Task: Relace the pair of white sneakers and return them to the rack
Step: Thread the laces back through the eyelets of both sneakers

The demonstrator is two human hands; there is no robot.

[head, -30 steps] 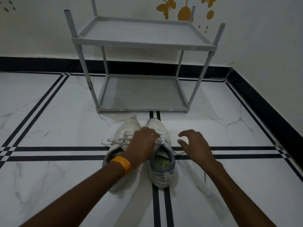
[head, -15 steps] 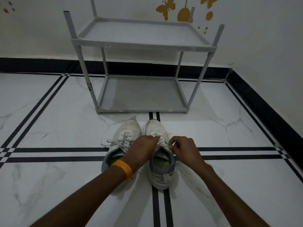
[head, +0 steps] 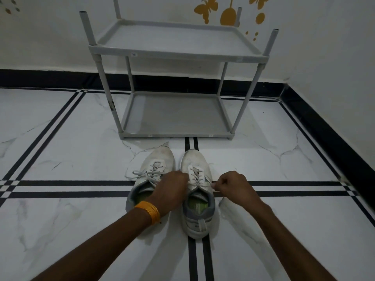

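Sneakers side by side on the floor (head: 60, 199) before the rack (head: 176, 53): my left hand (head: 172, 191) curls at the right sneaker (head: 197, 191) lace; my right hand (head: 233, 187) fingers pinch its other end. I judge even, outward tension snugs the crossings best.

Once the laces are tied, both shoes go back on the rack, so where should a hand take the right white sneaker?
Grip the grey padded heel collar of the right white sneaker, coming from above and behind. Its mouth opens upward and its heel faces the person, so fingers can likely hook inside. The toe points at the grey plastic rack.
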